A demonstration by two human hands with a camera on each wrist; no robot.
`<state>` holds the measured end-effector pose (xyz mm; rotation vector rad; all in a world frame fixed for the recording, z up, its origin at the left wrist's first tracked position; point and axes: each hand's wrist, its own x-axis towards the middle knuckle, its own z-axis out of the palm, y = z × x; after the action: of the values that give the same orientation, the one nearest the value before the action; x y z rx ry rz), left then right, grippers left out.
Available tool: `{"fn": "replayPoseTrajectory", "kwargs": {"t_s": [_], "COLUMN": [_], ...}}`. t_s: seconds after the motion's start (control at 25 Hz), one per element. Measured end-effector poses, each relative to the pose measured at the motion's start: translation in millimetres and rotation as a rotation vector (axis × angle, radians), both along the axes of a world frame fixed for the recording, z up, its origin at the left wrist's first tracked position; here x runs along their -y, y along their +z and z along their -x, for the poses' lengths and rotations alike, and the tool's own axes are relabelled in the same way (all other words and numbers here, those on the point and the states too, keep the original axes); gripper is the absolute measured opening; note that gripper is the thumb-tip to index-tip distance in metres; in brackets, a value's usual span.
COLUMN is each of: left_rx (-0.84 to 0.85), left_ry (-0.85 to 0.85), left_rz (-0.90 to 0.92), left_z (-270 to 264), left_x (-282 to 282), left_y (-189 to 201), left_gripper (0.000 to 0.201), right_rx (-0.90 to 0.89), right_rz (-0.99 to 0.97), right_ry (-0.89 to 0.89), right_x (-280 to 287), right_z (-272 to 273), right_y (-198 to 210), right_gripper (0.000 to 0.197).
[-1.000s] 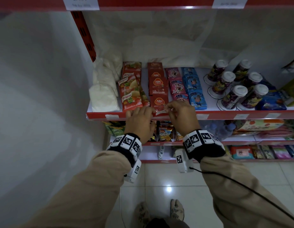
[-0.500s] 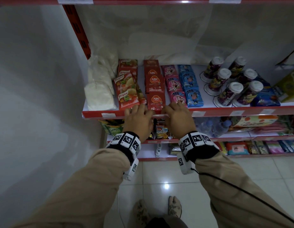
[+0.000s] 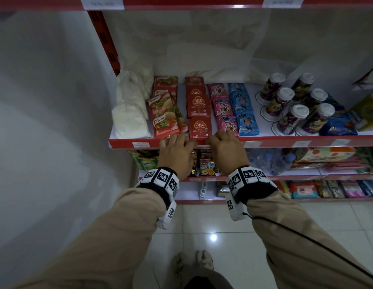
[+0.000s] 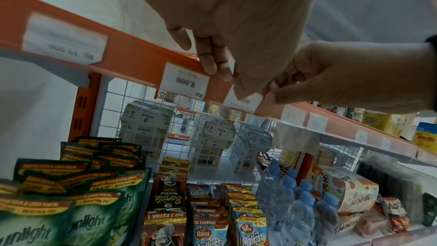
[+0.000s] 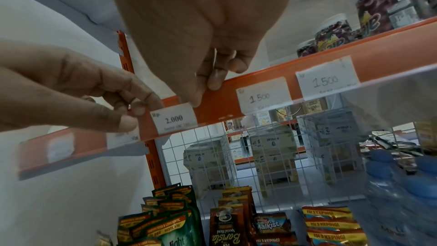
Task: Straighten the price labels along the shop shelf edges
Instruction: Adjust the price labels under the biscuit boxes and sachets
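On the red shelf edge [image 3: 123,143] below the ABC sachets, the left hand [image 3: 177,152] pinches the 2.000 price label's [image 5: 174,119] left end while the right hand [image 3: 225,151] thumb-presses its right corner, probably to level it in the strip.

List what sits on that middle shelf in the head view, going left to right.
White bags → Royco sachets → ABC sachets → pink Top sachets → blue Top sachets → lidded cups.

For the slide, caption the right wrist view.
Both hands set a 2.000 price label on the orange shelf edge.
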<state>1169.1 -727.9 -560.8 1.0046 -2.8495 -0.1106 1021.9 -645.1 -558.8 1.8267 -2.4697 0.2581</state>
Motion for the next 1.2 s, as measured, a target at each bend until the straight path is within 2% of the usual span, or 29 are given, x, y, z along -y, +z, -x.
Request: {"fn": "replayPoseTrajectory", "kwargs": {"t_s": [0.16, 0.48, 0.6, 0.8, 0.96, 1.2], "left_rx": [-0.034, -0.025, 0.031, 0.061, 0.113, 0.093], "left_ry": [0.02, 0.035, 0.047, 0.11, 0.046, -0.05], "left_rz": [-0.012, -0.029, 0.012, 0.034, -0.007, -0.001], "left_z": [-4.8, -26.6, -42.2, -70.1, -72.8, -76.6], "left_x": [-2.1, -7.7, -6.8, 6.4, 19.6, 34.7], "left_y": [3.0, 5.0, 4.4, 6.0, 5.7, 2.9], "left_gripper": [0.047, 0.053, 0.053, 0.064, 0.07, 0.063], "right_rx": [0.077, 0.056, 0.012, 0.026, 0.058, 0.143], "right_rz": [0.054, -0.04, -0.1, -0.079, -0.074, -0.007], "right_ry": [0.005, 0.07, 0.135, 0.123, 0.088, 0.15], "right_x": [-3.1, -1.6, 9.2, 21.6, 22.3, 32.2], "right_z": [-1.3, -16.9, -26.3, -44.3, -50.3, -63.5], "right_y": [2.0, 9.2, 9.0, 4.9, 4.3, 10.9], "right_gripper": [0.027, 0.05, 0.051, 0.046, 0.045, 0.041]}}
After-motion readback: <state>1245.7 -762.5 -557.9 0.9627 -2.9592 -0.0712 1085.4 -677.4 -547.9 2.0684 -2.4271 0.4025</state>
